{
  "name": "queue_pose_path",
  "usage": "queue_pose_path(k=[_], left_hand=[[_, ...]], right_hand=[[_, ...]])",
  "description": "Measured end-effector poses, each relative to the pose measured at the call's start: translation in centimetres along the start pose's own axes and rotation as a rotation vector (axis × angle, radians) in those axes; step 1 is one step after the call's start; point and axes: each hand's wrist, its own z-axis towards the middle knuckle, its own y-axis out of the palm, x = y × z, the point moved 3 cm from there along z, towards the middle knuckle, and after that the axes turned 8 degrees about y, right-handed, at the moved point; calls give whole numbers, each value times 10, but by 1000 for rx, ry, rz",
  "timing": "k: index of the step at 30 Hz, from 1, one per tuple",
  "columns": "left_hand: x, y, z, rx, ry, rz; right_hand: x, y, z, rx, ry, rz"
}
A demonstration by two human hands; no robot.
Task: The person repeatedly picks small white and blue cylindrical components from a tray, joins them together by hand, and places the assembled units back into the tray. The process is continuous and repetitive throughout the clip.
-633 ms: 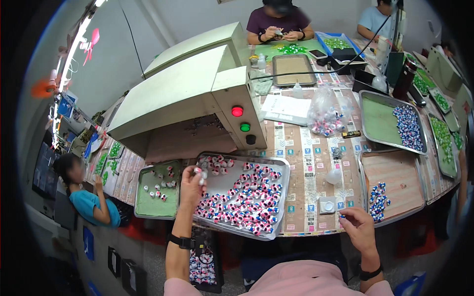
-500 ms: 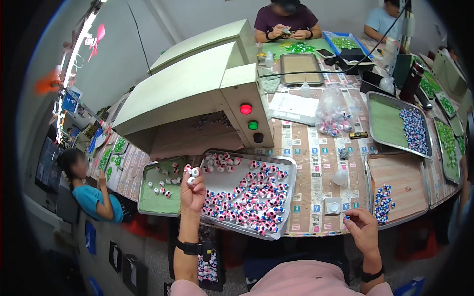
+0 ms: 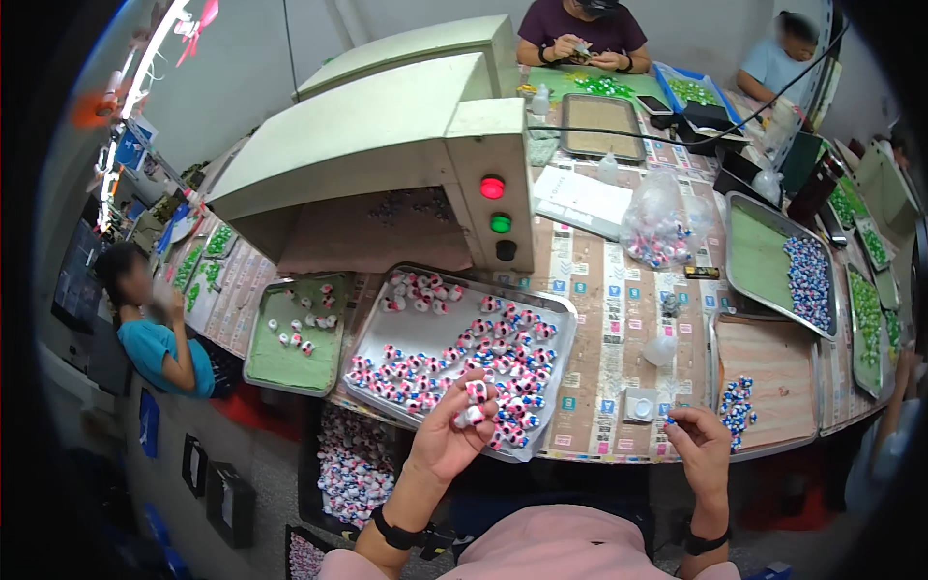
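My left hand (image 3: 445, 441), palm up, holds a few small white-and-pink pieces (image 3: 471, 417) in its curled fingers, above the front edge of a metal tray (image 3: 422, 333). That tray carries many small white, pink and blue pieces (image 3: 512, 372) with dark spots. My right hand (image 3: 704, 450) pinches a tiny blue piece (image 3: 670, 421) between thumb and fingertips at the table's front edge. Beside it lies a white square block (image 3: 639, 405) with a round top. To its right, small blue-and-white pieces (image 3: 738, 411) are heaped on a paper-lined tray (image 3: 773, 353).
A cream box-shaped machine (image 3: 367, 145) with an open front stands behind the trays. Left is a green-lined tray (image 3: 290, 367); a plastic bag of pieces (image 3: 662, 222) and a white bottle (image 3: 660, 350) lie mid-table. Other people (image 3: 585, 39) sit around.
My left hand has moved right and lower, from beside the green-lined tray to the large tray's front. The view has shifted slightly. My right hand keeps its pinch near the white block.
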Motion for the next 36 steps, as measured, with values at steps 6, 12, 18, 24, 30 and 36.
queue_pose_path(k=[6,12,18,24,30,36], left_hand=[[-55,9,-14,51,-165,68],[-89,9,-20,55,-289,128],[-99,5,-21,45,-352,122],[-105,1,-25,35,-375,160],[-110,-1,-23,38,-376,183],[-118,0,-20,33,-374,241]], right_hand=[[-9,6,10,19,-116,-236],[-10,15,21,33,-194,-489],[-10,31,28,-40,-390,-717],[-7,38,31,-69,-449,-828],[-1,32,30,-63,-371,-692],[-25,33,10,-110,-282,-494]])
